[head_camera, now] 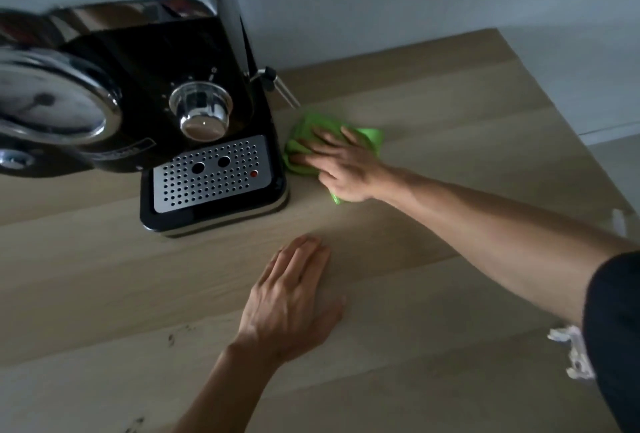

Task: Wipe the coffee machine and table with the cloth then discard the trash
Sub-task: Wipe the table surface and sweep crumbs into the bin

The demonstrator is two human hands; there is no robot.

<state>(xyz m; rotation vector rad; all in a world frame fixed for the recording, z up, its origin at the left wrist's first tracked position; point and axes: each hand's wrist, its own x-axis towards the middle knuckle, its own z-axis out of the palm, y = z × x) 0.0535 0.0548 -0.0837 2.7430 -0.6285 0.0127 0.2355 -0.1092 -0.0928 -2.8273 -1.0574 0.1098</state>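
Note:
A black and chrome coffee machine (194, 127) stands on the pale wooden table (450, 127), its perforated drip tray (211, 174) facing me. Just right of its base lies a green cloth (370, 132); my right hand (341, 164) presses flat on it with the fingers spread toward the machine. My left hand (294, 297) rests palm down on the bare table in front of the machine, fingers apart, holding nothing. A crumpled white piece of trash (573, 351) lies at the right table edge, partly hidden by my dark sleeve.
The machine's steam wand (282, 87) sticks out to the right, just above the cloth. Dark coffee specks (173, 337) mark the table at lower left. A grey wall runs behind the table. The table's right edge slants down toward my body.

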